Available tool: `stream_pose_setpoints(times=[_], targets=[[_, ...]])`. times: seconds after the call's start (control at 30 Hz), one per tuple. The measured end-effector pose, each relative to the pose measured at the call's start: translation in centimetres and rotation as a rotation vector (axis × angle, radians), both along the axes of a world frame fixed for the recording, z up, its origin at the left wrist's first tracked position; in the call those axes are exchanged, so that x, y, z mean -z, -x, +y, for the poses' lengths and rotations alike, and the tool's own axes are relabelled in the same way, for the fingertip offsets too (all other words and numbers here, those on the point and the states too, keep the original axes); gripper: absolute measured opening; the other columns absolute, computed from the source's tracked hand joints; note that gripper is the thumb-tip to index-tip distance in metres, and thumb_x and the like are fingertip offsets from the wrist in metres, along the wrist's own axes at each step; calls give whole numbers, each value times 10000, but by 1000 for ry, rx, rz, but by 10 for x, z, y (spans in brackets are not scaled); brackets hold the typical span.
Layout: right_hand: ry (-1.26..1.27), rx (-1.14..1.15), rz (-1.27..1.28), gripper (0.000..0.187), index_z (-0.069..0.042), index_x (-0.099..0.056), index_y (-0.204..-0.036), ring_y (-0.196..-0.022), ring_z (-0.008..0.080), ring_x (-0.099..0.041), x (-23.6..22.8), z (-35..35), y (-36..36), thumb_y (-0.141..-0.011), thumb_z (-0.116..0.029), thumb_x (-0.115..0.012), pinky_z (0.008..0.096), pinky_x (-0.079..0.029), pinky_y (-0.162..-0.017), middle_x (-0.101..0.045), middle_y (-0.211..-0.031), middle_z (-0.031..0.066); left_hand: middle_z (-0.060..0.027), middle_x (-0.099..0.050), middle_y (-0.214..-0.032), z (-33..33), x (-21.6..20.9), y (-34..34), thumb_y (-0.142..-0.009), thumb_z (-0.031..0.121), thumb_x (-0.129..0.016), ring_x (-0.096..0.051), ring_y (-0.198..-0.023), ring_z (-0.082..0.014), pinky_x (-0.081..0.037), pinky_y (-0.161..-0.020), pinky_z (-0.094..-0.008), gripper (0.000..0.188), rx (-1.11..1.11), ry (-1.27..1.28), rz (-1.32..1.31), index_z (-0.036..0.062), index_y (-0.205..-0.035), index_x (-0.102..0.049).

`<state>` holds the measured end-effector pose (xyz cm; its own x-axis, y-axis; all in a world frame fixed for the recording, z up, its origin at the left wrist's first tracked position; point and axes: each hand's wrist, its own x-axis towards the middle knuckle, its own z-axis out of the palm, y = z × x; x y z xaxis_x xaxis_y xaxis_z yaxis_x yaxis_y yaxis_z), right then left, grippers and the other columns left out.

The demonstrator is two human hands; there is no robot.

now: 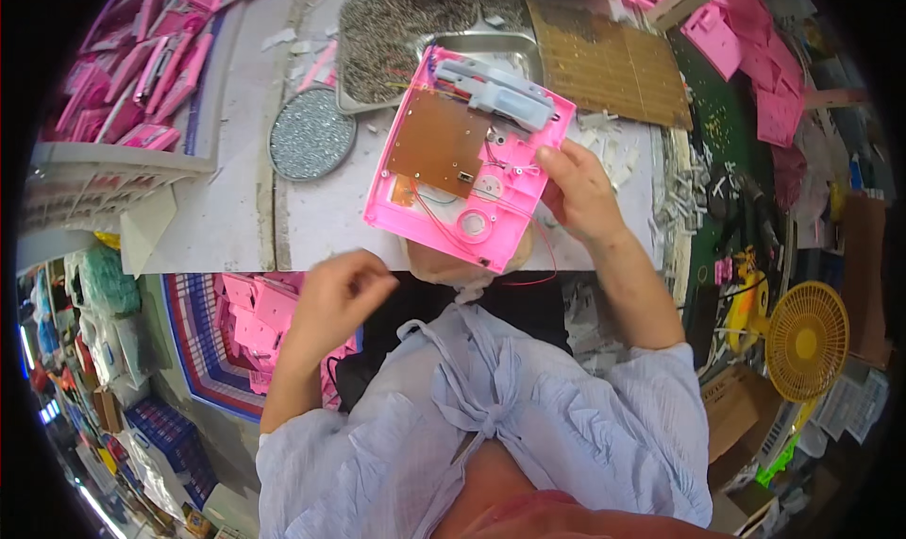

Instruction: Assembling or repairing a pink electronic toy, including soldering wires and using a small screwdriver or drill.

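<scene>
My right hand grips the right edge of a pink plastic housing, thumb on top. The housing is tilted over the front of the table, its open inside facing up. Inside it are a brown circuit board, a grey-white plastic part along the far end, a round pink ring and thin wires. A red wire hangs out past its near edge. Left of the housing, at the table's front edge, my left hand is apart from it with fingers curled in; what they hold, if anything, is hidden.
On the table are a round dish of small silvery pieces, a metal tray heaped with screw-like pieces, and a cardboard sheet. Pink parts fill a crate at left and a basket below. A yellow fan stands at right.
</scene>
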<state>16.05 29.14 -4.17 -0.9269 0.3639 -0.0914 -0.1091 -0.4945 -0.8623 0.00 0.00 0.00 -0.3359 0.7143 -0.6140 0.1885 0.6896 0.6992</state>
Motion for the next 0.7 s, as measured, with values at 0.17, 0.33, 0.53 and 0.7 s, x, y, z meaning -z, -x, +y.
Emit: stream_pose_setpoints(times=[0.17,0.33,0.53,0.7], targets=[[-85,-230,-318,398,14,-626,-1252,-1000,140,-703,12,20,-3,-1055,-330,-592,285,-586,-866,-699,-1182,95,-102,-614,-1264,33,45,-26,-718,105,-844,-566,-1145,-327,-456,-986,-466,507,50,-777,726,105,-1202,-691],[-343,-284,-572,378,10,-702,-1082,-815,133,-719,-6,24,13,-1028,-356,-625,284,-591,-770,-735,-927,82,-91,-602,-1289,46,74,-16,-679,124,-823,-559,-1137,-310,-446,-975,-496,550,340,-864,892,133,-1214,-696],[-1230,-295,-578,306,-32,-715,-798,-590,191,-666,-4,32,30,-915,-315,-723,336,-501,-576,-650,-610,77,-62,-600,-1283,45,71,-19,-737,225,-798,-544,-1155,-288,-402,-1013,-486,504,393,-765,940,160,-1228,-702],[-1402,-259,-407,195,-60,-716,-813,-609,259,-649,-12,34,32,-853,-246,-756,355,-495,-578,-678,-694,89,-47,-598,-1280,47,72,-27,-768,283,-783,-535,-1167,-266,-368,-1032,-488,489,449,-699,882,141,-1229,-701]])
